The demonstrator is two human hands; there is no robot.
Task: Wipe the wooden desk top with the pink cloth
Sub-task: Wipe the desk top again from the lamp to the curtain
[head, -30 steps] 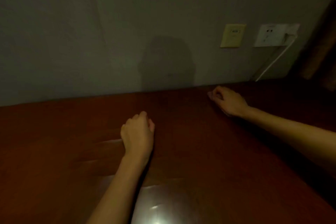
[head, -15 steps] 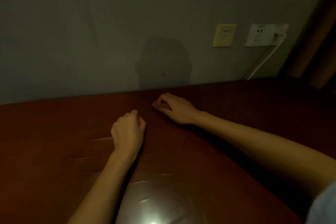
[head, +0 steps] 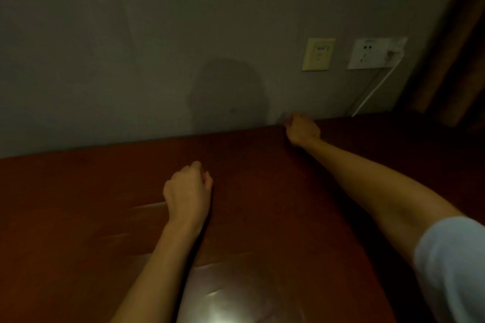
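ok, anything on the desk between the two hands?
Head view: bare wood. The desk top between the left hand and the right hand at the back edge carries nothing visible, though the light is dim.

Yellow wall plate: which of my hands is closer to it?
Right. The right hand is at the back edge of the desk by the wall, just below and left of the yellow wall plate; the left hand rests mid-desk, farther left and nearer the person.
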